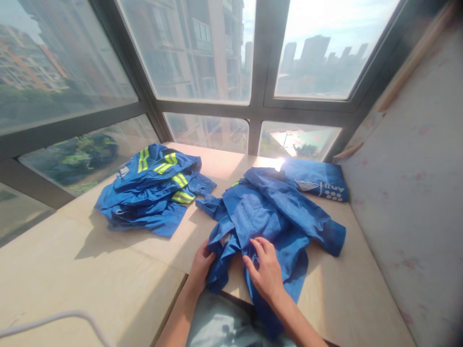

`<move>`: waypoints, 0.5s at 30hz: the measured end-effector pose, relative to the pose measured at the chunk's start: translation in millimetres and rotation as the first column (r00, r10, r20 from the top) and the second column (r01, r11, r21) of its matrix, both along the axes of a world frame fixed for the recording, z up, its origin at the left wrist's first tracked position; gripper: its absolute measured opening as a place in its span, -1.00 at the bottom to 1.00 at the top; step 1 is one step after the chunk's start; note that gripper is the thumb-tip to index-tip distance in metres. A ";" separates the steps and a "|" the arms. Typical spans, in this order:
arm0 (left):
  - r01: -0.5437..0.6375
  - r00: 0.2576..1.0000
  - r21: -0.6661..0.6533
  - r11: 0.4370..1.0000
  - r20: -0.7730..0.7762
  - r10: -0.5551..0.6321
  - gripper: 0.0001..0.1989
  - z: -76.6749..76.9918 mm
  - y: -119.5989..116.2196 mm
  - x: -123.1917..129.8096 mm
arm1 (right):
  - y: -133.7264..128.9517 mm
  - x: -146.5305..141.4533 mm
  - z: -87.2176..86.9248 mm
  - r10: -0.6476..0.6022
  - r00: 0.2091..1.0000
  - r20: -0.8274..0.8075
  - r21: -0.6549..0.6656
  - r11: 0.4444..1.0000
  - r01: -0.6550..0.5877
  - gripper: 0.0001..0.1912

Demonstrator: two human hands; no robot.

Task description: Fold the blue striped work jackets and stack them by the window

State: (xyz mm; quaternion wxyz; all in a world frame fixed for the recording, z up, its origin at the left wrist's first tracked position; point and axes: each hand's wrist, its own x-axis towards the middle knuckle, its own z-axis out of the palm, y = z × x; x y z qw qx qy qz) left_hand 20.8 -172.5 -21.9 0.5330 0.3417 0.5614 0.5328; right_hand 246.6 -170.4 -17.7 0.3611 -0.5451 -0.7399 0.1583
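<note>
The left hand (200, 269) grasps the edge of a blue jacket (260, 212), its fingers partly hidden by the cloth. The right hand (265, 271) lies on the jacket's lower front with thumb and fingers bent; whether it pinches a fold there, I cannot tell.

The jacket lies rumpled at the near edge of the bench (137, 274), one sleeve stretched toward the right edge and its lower end hanging over the near edge, above the pale clothing (224, 320) on the person's lap. A small bit of yellow strip shows near its top.

Behind it, in the far right corner of the bench, sits a folded blue bundle (318, 176) with white lettering and dots, partly covered by the jacket. Toward the left edge, well apart from the bundle, a second blue garment (144, 207) lies heaped, with yellow-and-silver strips. A white cable (68, 314) curves across the near left corner. Windows (202, 53) rise beyond the far and left edges; a patterned wall (412, 193) borders the right edge.
</note>
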 end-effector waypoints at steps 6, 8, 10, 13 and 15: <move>0.128 0.987 0.035 0.991 -0.099 -0.124 -0.36 5.7 -0.7 9.1 | 15.4 -20.1 -15.7 -0.095 0.995 -0.043 -0.069 0.993 0.092 -0.43; 0.134 0.986 0.048 0.990 -0.105 -0.129 -0.41 5.2 0.1 10.4 | 24.3 -9.7 -12.1 -0.077 0.989 -0.128 -0.170 0.984 0.054 -0.54; 0.126 0.989 0.049 0.991 -0.089 -0.121 -0.43 4.7 0.7 10.6 | 33.2 1.9 -4.9 -0.048 0.971 -0.236 -0.289 0.957 -0.023 -0.66; 0.102 0.992 0.039 0.994 -0.076 -0.099 -0.43 4.6 1.6 10.8 | 42.9 10.2 6.4 -0.046 0.903 -0.428 -0.391 0.910 -0.139 -0.69; 0.087 0.994 0.044 0.995 -0.071 -0.083 -0.44 5.4 2.2 11.7 | 46.5 7.3 13.1 -0.071 0.830 -0.554 -0.437 0.873 -0.217 -0.63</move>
